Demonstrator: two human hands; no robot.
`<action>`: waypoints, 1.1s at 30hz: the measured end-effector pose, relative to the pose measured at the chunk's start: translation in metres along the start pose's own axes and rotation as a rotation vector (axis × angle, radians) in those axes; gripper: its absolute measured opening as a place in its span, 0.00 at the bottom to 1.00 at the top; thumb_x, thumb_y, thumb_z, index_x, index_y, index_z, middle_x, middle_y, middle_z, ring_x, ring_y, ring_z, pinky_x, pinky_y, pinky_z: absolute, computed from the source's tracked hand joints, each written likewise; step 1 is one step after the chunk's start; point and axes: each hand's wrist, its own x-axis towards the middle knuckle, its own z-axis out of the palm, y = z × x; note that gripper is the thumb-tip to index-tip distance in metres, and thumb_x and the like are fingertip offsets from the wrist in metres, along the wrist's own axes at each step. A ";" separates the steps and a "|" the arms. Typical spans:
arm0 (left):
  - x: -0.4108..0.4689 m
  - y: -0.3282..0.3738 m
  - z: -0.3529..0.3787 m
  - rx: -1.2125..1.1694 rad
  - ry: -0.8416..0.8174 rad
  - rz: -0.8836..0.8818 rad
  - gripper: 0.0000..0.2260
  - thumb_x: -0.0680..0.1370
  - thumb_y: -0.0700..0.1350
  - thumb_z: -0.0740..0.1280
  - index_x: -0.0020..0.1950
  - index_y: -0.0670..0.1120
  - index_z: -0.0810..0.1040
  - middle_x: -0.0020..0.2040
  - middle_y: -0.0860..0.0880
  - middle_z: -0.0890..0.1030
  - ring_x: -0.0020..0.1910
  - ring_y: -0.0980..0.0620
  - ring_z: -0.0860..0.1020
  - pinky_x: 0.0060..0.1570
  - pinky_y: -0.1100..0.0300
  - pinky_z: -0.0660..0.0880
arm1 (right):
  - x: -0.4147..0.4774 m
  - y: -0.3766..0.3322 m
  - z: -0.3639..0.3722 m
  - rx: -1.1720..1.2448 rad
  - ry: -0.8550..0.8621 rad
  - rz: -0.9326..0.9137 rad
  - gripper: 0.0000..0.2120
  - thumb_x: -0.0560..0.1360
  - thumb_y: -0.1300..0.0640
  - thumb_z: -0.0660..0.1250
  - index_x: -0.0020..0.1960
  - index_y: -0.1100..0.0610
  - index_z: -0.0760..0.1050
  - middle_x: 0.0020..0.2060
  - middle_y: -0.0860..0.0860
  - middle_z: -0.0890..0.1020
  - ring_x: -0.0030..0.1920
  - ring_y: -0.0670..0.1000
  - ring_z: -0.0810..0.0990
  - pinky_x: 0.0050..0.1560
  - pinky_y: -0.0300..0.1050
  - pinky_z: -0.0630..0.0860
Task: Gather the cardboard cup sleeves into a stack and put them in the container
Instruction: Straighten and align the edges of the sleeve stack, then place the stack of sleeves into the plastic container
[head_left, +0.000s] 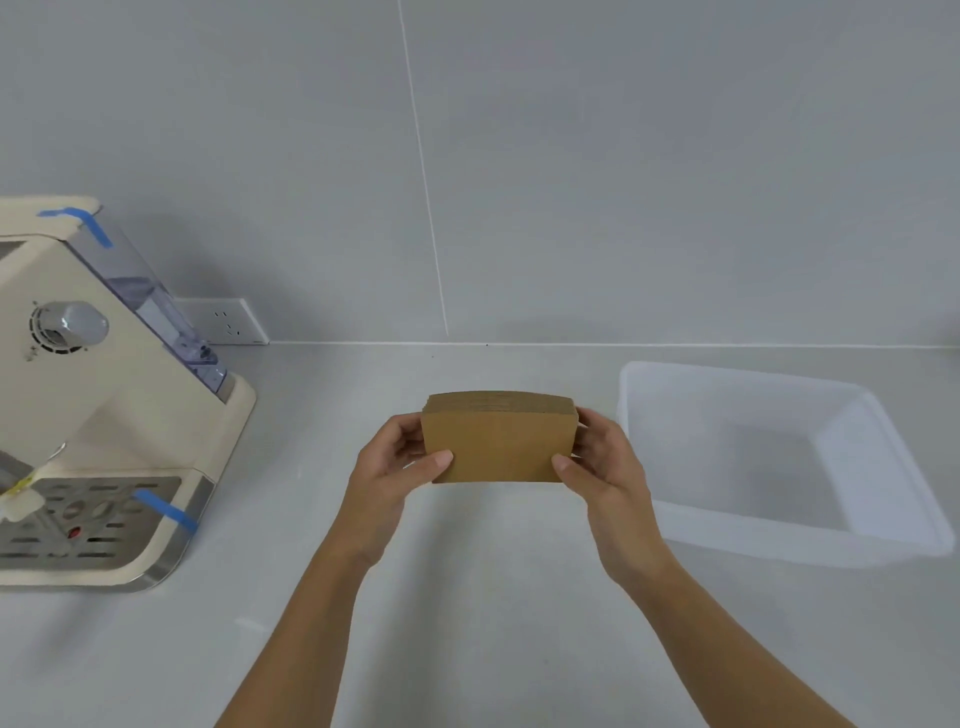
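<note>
A stack of brown cardboard cup sleeves (498, 441) is held upright above the grey counter, squared into one block. My left hand (395, 467) grips its left end, thumb on the near face. My right hand (602, 462) grips the right end the same way. To the right stands a translucent white plastic container (893, 467), open on top and with nothing inside. The stack hangs left of the container's rim, apart from it.
A cream coffee machine (104, 415) with blue tape strips and a metal drip tray stands at the left. A wall socket (228, 322) sits behind it on the tiled wall. The grey counter (467, 597) runs across the front.
</note>
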 end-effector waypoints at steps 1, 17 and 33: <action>0.001 0.005 0.005 -0.017 0.000 0.012 0.16 0.65 0.44 0.71 0.52 0.46 0.77 0.45 0.55 0.82 0.44 0.58 0.80 0.40 0.68 0.74 | 0.000 -0.007 -0.003 0.021 0.008 -0.013 0.22 0.65 0.58 0.65 0.58 0.46 0.71 0.57 0.52 0.79 0.56 0.52 0.77 0.55 0.45 0.74; 0.031 0.060 0.140 -0.161 -0.128 -0.088 0.14 0.72 0.37 0.69 0.57 0.40 0.77 0.49 0.47 0.83 0.49 0.50 0.81 0.57 0.57 0.75 | -0.005 -0.080 -0.116 0.088 0.251 -0.081 0.17 0.70 0.66 0.64 0.58 0.56 0.75 0.50 0.53 0.83 0.53 0.52 0.80 0.56 0.44 0.73; 0.086 0.010 0.235 0.153 -0.176 -0.613 0.13 0.74 0.42 0.67 0.56 0.40 0.75 0.47 0.43 0.77 0.43 0.47 0.76 0.48 0.54 0.76 | 0.048 -0.036 -0.215 -0.093 0.384 0.501 0.14 0.75 0.67 0.61 0.59 0.69 0.73 0.56 0.63 0.78 0.51 0.57 0.77 0.46 0.44 0.76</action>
